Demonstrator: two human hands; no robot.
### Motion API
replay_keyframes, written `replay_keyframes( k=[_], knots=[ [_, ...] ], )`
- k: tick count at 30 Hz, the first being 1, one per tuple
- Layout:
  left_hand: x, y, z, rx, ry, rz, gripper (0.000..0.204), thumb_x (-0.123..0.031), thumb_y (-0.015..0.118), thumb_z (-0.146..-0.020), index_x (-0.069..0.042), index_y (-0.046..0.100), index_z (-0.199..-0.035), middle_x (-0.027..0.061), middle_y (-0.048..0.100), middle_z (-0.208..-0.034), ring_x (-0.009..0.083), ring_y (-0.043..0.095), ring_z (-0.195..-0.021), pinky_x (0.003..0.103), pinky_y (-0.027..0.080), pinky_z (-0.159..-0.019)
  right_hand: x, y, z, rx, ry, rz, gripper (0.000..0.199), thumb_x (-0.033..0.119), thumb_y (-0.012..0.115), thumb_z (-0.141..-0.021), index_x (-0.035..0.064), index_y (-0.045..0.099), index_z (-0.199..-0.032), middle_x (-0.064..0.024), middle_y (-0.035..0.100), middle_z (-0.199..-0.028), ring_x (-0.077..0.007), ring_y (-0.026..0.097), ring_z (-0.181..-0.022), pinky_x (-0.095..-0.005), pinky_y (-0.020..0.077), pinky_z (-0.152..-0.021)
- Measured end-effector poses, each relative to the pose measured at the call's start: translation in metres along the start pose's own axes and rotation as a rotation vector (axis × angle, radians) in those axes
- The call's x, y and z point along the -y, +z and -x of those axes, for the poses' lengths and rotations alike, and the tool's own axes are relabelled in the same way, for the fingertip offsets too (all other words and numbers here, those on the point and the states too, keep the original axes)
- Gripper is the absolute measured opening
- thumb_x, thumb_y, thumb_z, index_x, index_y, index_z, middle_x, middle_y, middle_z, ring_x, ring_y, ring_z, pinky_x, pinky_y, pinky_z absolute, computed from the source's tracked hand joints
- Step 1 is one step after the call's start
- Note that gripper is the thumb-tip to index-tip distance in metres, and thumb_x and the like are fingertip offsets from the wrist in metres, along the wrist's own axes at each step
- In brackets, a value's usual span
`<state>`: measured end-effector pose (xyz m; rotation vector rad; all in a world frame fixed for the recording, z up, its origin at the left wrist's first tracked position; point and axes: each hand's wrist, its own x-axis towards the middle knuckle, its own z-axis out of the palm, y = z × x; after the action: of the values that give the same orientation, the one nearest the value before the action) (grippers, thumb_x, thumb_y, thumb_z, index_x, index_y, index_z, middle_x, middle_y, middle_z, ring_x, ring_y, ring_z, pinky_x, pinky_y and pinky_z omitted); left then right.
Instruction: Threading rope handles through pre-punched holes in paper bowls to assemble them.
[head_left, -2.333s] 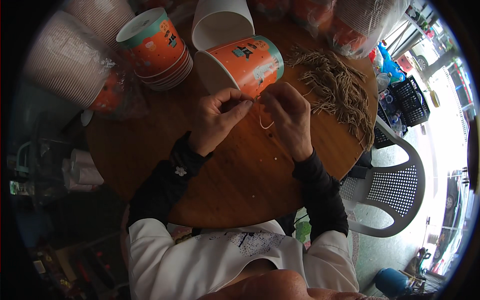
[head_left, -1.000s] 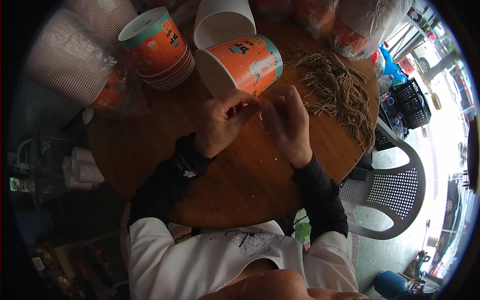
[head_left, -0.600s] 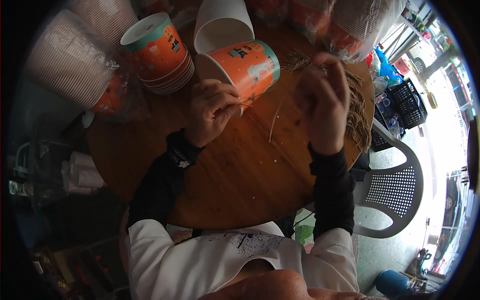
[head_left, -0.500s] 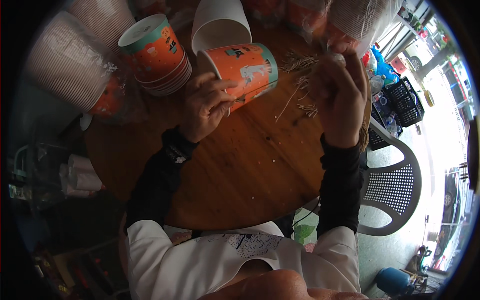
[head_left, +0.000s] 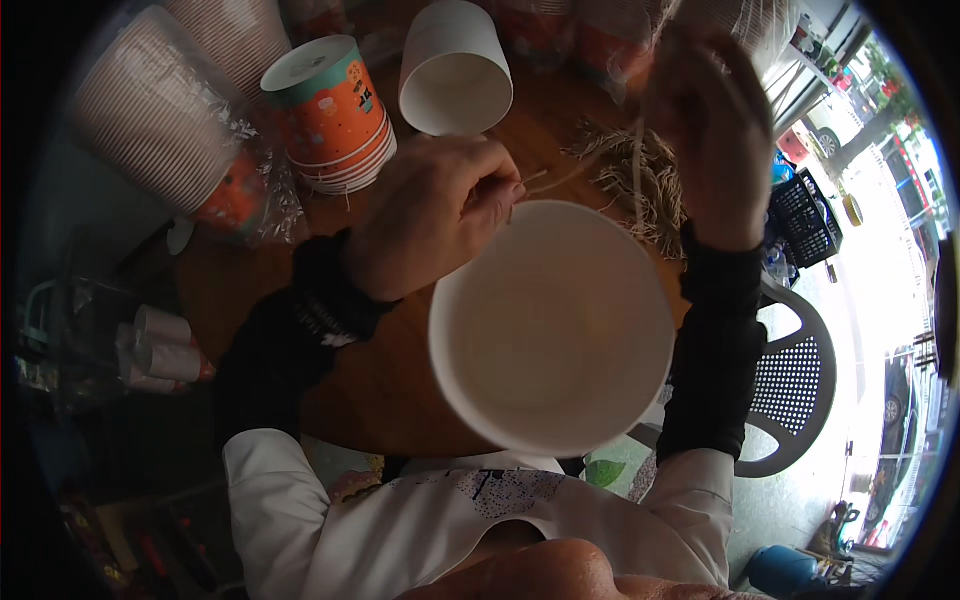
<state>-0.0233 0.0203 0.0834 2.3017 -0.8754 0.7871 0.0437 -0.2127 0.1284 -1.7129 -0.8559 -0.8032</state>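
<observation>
A large paper bucket point(head_left: 550, 330) is tipped toward me, its white inside and round rim facing up at me. My left hand point(head_left: 435, 210) is closed at its far-left rim, pinching the end of a thin pale string point(head_left: 570, 178). That string runs right from the fingertips. My right hand point(head_left: 715, 140) is raised beyond the bucket on the right, smeared by motion, with fingers curled and a strand of string by them. Below it lies a bundle of loose strings point(head_left: 645, 190) on the table.
Nested orange-and-green paper buckets point(head_left: 335, 120) stand at the far left, near plastic-wrapped stacks point(head_left: 150, 110). A white bucket point(head_left: 455, 75) lies on its side at the back of the round wooden table point(head_left: 390, 410). A grey chair point(head_left: 795, 385) stands at right.
The orange bucket has turned and come nearer, now showing its white inside. My left hand has moved to its far rim. My right hand has risen and moved right.
</observation>
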Motion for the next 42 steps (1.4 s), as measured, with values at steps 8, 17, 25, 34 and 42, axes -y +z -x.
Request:
replay_keyframes(
  k=[8, 17, 25, 34, 42],
  knots=[
    [0.033, 0.042, 0.022, 0.192, -0.418, 0.531, 0.016, -0.014, 0.066, -0.089, 0.001, 0.063, -0.093, 0.0103, 0.067, -0.079, 0.0158, 0.065, -0.073, 0.030, 0.051, -0.067, 0.008, 0.037, 0.011, 0.099, 0.284, -0.423, 0.019, 0.009, 0.053, -0.097, 0.0003, 0.057, -0.112, -0.0033, 0.059, -0.071, -0.0066, 0.053, -0.057, -0.0212, 0.0414, -0.049],
    [0.027, 0.051, 0.025, 0.154, -0.403, 0.460, 0.015, -0.014, 0.070, -0.086, 0.001, 0.067, -0.081, 0.0073, 0.064, -0.078, 0.0152, 0.063, -0.069, 0.028, 0.050, -0.064, 0.006, 0.041, 0.003, 0.040, 0.195, -0.400, 0.017, 0.009, 0.053, -0.096, 0.0026, 0.059, -0.111, -0.0029, 0.060, -0.073, -0.0063, 0.054, -0.057, -0.0205, 0.0412, -0.049],
    [0.032, 0.042, 0.014, 0.015, -0.185, 0.085, 0.009, -0.010, 0.067, -0.083, -0.003, 0.063, -0.080, 0.0131, 0.063, -0.080, 0.0320, 0.063, -0.073, 0.040, 0.050, -0.063, 0.002, -0.006, -0.001, -0.005, 0.351, -0.494, 0.023, 0.012, 0.053, -0.096, 0.0000, 0.057, -0.116, -0.0005, 0.055, -0.071, -0.0067, 0.049, -0.054, -0.0205, 0.0375, -0.049],
    [0.159, 0.032, 0.014, -0.046, -0.338, -0.042, 0.016, -0.014, 0.072, -0.083, -0.002, 0.066, -0.092, 0.0136, 0.065, -0.084, 0.0284, 0.066, -0.072, 0.035, 0.052, -0.066, 0.025, -0.060, 0.047, 0.346, 0.693, -0.850, 0.025, 0.016, 0.055, -0.095, 0.0041, 0.052, -0.117, -0.0005, 0.049, -0.071, -0.0052, 0.044, -0.049, -0.0175, 0.0314, -0.042],
    [0.037, 0.037, 0.023, -0.243, -0.325, 0.608, 0.018, -0.016, 0.058, -0.097, -0.001, 0.065, -0.105, 0.0054, 0.066, -0.095, 0.0104, 0.061, -0.081, 0.025, 0.050, -0.074, 0.027, -0.003, 0.085, 0.176, 0.784, -1.341, 0.017, 0.013, 0.050, -0.100, 0.0062, 0.054, -0.115, -0.0024, 0.055, -0.079, -0.0082, 0.051, -0.055, -0.0190, 0.0394, -0.046]
  ],
)
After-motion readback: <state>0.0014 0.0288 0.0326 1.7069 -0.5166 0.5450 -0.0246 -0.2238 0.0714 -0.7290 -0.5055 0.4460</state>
